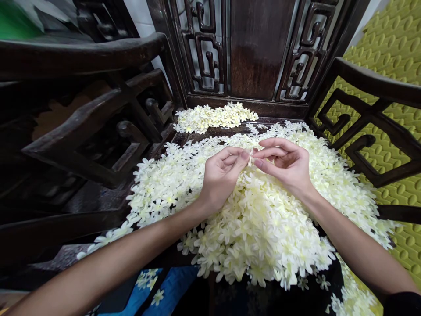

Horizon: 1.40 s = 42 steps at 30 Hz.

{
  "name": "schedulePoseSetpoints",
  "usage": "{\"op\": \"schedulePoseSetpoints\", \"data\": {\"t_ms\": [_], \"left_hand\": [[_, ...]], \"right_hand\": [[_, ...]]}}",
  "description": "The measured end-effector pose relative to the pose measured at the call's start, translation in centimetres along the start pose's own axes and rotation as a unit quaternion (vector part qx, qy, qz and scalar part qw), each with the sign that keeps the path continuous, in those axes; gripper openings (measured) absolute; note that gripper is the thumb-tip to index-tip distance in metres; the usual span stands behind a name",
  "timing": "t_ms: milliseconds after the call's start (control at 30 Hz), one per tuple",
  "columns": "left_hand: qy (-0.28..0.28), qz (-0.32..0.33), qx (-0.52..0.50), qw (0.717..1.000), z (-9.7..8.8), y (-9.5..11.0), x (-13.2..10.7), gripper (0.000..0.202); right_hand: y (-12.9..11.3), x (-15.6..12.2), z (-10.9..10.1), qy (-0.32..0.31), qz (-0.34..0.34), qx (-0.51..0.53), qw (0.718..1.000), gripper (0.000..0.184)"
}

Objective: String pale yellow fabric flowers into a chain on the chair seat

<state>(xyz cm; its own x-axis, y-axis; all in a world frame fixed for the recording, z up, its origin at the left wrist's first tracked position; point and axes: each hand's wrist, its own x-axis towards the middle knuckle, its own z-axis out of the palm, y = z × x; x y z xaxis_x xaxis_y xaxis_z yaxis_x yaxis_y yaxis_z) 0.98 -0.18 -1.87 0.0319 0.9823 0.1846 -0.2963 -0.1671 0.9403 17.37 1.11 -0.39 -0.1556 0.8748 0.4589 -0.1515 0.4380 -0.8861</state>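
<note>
Above a large heap of loose white-and-yellow artificial flowers [263, 224], both hands meet near the middle of the head view. My left hand [223, 175] is closed, its thumb and forefinger pinched on a small pale artificial flower [250, 158]. From the other side, the thumb and forefinger of my right hand [286, 164] come together at the same flower, with the other fingers curled loosely. Much of the held flower is hidden by the fingertips. The heap spreads over a dark wooden chair seat under both forearms.
A smaller flower pile [213, 117] lies at the back of the seat. The carved wooden backrest [259, 52] stands behind it, with a left armrest [85, 57] and right armrest [378, 83]. Yellow textured matting [391, 39] is at right. Scattered flowers [158, 297] lie on blue material below.
</note>
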Motion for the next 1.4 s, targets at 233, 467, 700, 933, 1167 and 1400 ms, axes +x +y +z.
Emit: {"op": "schedulePoseSetpoints", "data": {"t_ms": [233,467,700,933,1167,1400], "left_hand": [[-0.025,-0.026,-0.029,0.999,0.1,-0.3,0.1,0.019],[-0.034,-0.043,-0.083,0.995,0.2,-0.2,0.2,0.021],[-0.015,-0.009,-0.082,0.996,0.5,-0.2,0.1,0.019],[-0.004,-0.005,-0.015,1.0,0.0,-0.1,0.2,0.019],[-0.006,-0.015,0.001,1.0,0.1,0.1,0.1,0.023],[-0.004,-0.006,-0.011,1.0,0.1,0.0,0.1,0.021]], "right_hand": [[-0.3,0.3,0.2,0.024,0.038,0.018,0.999,0.044],[0.3,0.7,-0.7,0.008,0.031,0.086,0.996,0.037],[0.2,0.7,-0.8,0.007,0.003,0.069,0.998,0.032],[0.1,0.0,-0.1,-0.014,0.003,-0.027,1.0,0.043],[-0.1,0.0,-0.1,-0.011,-0.004,-0.023,1.0,0.04],[0.0,0.0,-0.1,-0.01,0.0,-0.029,1.0,0.04]]}}
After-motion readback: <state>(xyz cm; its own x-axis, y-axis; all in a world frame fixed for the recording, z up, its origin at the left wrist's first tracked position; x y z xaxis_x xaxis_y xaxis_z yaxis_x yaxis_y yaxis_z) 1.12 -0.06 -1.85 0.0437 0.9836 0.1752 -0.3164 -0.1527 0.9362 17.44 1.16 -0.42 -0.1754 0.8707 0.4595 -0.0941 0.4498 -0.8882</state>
